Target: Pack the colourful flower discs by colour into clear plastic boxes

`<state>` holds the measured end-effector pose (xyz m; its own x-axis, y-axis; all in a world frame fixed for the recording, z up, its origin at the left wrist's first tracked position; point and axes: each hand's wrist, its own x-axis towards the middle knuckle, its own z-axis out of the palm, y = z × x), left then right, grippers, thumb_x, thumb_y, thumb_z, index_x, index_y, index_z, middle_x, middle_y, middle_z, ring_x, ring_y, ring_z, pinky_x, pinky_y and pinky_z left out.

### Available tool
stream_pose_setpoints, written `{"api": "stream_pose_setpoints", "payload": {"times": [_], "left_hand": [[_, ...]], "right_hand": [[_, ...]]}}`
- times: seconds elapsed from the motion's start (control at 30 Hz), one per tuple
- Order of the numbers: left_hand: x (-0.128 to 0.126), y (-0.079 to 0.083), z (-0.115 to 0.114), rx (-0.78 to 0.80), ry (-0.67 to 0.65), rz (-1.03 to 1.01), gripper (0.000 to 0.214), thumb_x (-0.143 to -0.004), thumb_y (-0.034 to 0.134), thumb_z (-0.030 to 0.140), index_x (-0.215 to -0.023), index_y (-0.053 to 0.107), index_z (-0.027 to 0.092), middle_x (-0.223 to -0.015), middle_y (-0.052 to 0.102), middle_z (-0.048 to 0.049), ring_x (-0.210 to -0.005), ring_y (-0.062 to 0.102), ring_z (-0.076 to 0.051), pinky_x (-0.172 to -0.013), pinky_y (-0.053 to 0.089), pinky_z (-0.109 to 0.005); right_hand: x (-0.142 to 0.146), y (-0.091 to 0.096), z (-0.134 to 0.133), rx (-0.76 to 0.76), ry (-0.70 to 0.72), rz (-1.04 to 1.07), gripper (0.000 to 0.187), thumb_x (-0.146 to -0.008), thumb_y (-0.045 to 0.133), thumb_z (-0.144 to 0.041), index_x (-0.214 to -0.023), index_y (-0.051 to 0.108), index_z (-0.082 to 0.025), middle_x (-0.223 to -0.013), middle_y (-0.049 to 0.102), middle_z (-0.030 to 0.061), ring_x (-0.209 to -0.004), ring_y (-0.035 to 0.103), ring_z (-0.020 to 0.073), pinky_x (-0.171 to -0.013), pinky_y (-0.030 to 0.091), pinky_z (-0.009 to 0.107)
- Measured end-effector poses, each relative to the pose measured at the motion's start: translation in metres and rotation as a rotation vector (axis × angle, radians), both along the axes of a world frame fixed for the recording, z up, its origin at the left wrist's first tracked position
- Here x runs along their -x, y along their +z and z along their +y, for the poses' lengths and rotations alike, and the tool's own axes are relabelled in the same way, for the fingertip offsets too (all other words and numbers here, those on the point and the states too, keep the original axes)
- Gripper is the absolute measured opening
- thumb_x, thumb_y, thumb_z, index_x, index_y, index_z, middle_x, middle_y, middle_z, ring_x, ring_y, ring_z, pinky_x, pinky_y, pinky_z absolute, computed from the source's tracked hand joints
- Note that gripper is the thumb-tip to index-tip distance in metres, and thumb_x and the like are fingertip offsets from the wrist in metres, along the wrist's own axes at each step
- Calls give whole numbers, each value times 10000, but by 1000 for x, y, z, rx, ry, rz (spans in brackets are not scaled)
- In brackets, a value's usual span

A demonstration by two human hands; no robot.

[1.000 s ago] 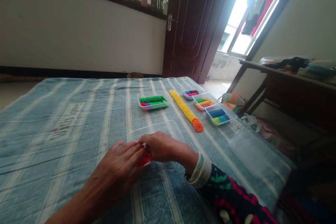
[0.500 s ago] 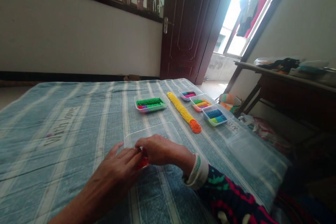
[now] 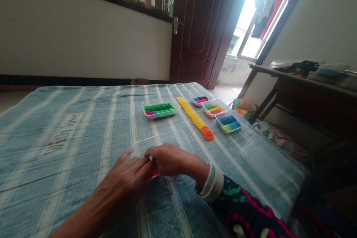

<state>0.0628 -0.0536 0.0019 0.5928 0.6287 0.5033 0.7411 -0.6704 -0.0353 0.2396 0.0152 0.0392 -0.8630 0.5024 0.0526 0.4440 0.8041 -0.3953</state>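
Striped blanket (image 3: 69,134) holds bead trays (image 3: 159,109) beyond; right hand (image 3: 170,160) pinches red piece (image 3: 153,173), left hand (image 3: 125,182) open, touching it.

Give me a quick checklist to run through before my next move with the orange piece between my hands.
1. Both hands on the work: left hand and right hand meet over the orange piece: ok.
2. Firm hold on it: fingers cover the piece: cannot tell.
3. Piece inside the clear tray or on the striped cloth: cannot tell.
4. Yellow strip with its orange disc lies flat, apart from the hands: ok.
5. Tray of green pieces and tray of blue pieces sit level and filled: ok.
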Motion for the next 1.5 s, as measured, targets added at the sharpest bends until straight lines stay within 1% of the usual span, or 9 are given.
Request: {"api": "stream_pose_setpoints", "payload": {"times": [0.17, 0.27, 0.33, 0.47, 0.57, 0.73, 0.93, 1.23, 1.5], "left_hand": [[-1, 3, 1, -13, -11, 4, 222, -970, 395, 274, -989, 611, 227, -893, 705, -5, -789, 641, -195, -992, 334, -518], [-5, 7, -2, 6, 12, 9, 248, -974, 395, 281, -941, 635, 229, -878, 706, 4, -770, 636, -181, -1003, 336, -522], [-6, 9, -5, 24, 31, 29, 251, -966, 393, 242, -953, 644, 227, -901, 712, -10, -802, 638, -190, -1013, 335, -537], [-6, 10, -7, 31, 28, 38, 247, -931, 411, 171, -970, 651, 213, -937, 718, -45, -857, 639, -212, -1017, 339, -559], [-6, 9, -7, 25, 26, 22, 222, -912, 444, 163, -968, 654, 207, -928, 716, -50, -849, 640, -217, -1012, 346, -564], [-6, 8, -7, 38, 31, 35, 229, -920, 433, 170, -986, 650, 205, -942, 717, -50, -862, 638, -217, -1012, 347, -562], [-5, 6, -7, 21, 32, 20, 241, -917, 427, 174, -979, 658, 207, -958, 723, -52, -871, 639, -209, -1024, 346, -552], [-5, 9, -7, 34, 22, 31, 243, -936, 410, 192, -982, 649, 202, -929, 716, -51, -846, 640, -213, -1005, 356, -570], [-8, 12, -11, 89, 36, 54, 212, -937, 422, 195, -983, 629, 190, -935, 702, -55, -837, 628, -204, -999, 360, -591]], "right_hand": [[-11, 14, -6, 27, -78, 17, 283, -820, 601, -178, -1102, 615, -165, -916, 710, 70, -798, 635, 187, -671, 428, 263], [-36, 27, -3, 10, -216, 120, 323, -820, 618, -156, -1142, 617, -175, -950, 704, 57, -813, 631, 165, -731, 453, 272], [-61, 32, 5, -63, -330, 184, 286, -824, 595, -126, -1101, 643, -184, -1001, 697, 53, -831, 628, 153, -772, 462, 276], [-117, 25, 28, -229, -671, 67, 269, -817, 557, -108, -1037, 690, -188, -1059, 694, 73, -932, 625, 193, -862, 443, 318], [-147, 10, 40, -215, -816, -132, 330, -805, 560, -128, -1097, 689, -209, -1090, 682, 72, -934, 625, 197, -855, 435, 308], [-163, -7, 44, -148, -780, -244, 416, -819, 575, -200, -1227, 634, -258, -1116, 663, 66, -968, 611, 205, -837, 428, 290], [-156, -7, 45, -138, -768, -269, 450, -812, 596, -223, -1261, 603, -235, -1194, 641, 87, -1058, 588, 247, -843, 415, 306], [-152, -6, 39, -201, -832, -295, 287, -800, 603, -222, -1086, 630, -206, -1052, 670, 71, -925, 608, 211, -678, 352, 267], [-163, -8, 43, -170, -853, -232, 167, -743, 613, -157, -901, 630, -208, -824, 672, 25, -746, 587, 171, -602, 315, 248]]}}
